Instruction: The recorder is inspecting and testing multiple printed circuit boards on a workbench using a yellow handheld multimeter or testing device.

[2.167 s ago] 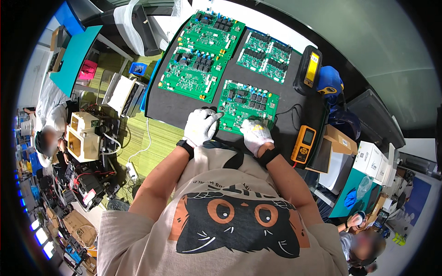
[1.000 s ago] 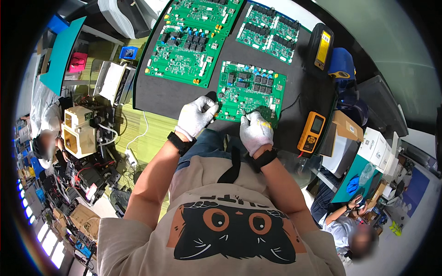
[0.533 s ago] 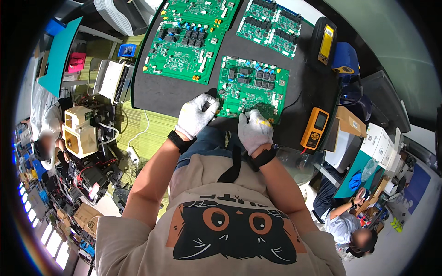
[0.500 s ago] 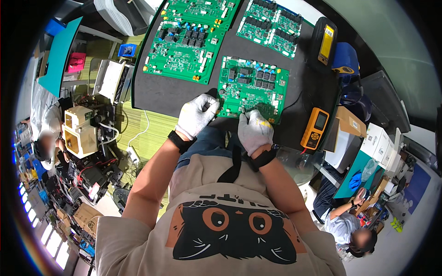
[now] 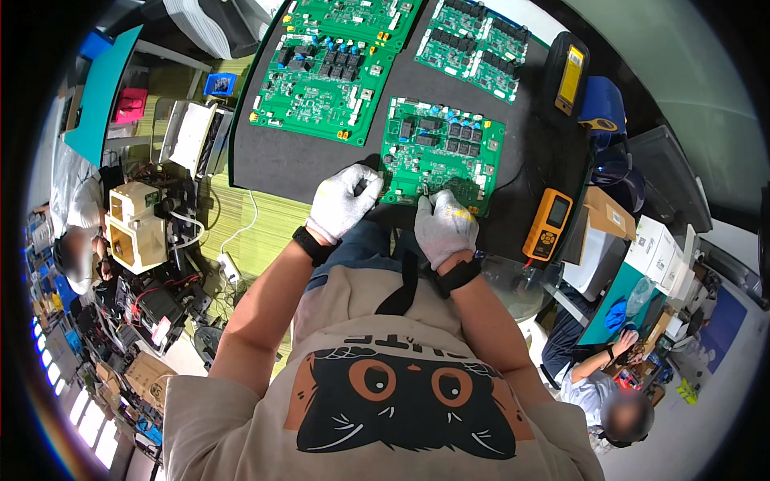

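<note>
A green circuit board [image 5: 437, 164] with black relays, blue parts and white connectors lies flat on the dark mat in front of me. My left hand [image 5: 345, 202], in a white glove, is closed in a pinch at the board's lower left corner. What its fingertips hold, if anything, is too small to make out. On the board's near edge, my gloved right hand [image 5: 446, 228] also pinches, thumb and finger together over a tiny light-coloured spot among the parts. Whether that spot is a held piece or part of the board cannot be told.
More green boards [image 5: 317, 88] lie at the far left of the dark mat [image 5: 281, 164], and a panel of smaller boards [image 5: 472, 50] is behind. An orange handheld meter [image 5: 549, 224] and a black-and-yellow device [image 5: 569, 76] lie right. A co-worker [image 5: 597, 389] sits at lower right.
Both hands stay almost in place at the board's near edge. The view has shifted very slightly; the co-worker at the lower right has moved a little.
</note>
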A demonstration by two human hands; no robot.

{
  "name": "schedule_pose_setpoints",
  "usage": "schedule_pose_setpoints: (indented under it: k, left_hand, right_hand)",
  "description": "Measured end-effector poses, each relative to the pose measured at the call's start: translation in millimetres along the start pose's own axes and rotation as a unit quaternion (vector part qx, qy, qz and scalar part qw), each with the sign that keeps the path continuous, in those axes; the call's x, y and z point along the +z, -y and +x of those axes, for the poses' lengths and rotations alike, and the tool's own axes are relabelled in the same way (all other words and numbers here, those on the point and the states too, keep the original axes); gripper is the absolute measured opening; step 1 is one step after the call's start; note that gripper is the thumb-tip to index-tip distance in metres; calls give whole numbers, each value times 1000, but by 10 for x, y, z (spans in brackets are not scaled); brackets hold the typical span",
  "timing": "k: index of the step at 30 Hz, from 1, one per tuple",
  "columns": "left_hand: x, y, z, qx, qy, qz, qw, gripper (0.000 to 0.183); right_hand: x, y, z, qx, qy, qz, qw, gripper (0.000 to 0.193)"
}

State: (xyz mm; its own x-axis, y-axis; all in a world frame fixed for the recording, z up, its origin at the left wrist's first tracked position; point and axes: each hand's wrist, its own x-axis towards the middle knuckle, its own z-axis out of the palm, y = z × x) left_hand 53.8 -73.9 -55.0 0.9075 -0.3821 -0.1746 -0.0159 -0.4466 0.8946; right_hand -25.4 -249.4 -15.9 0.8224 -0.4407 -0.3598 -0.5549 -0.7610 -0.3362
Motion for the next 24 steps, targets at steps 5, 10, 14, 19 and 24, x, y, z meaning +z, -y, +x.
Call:
schedule_pose_setpoints:
  k: [5,10,14,19,24]
  left_hand:
    - [6,1,-4,12,-5,4,1000,14]
    - [0,-3,-11,15,-5,9,1000,14]
    - [-1,-28,-21,24,-12,25,999,14]
    - [-12,-50,-35,3,1,17,1000,14]
    - [11,-26,-64,73,-37,28,996,13]
  right_hand:
    - [-3,12,-7,5,3,-13,1000,27]
    - [16,34,-19,7,-6,11,1000,26]
    - [36,63,-12,21,0,7,1000,27]
    - [44,64,-16,22,0,11,1000,28]
    - [40,26,-32,-12,2,-3,1000,33]
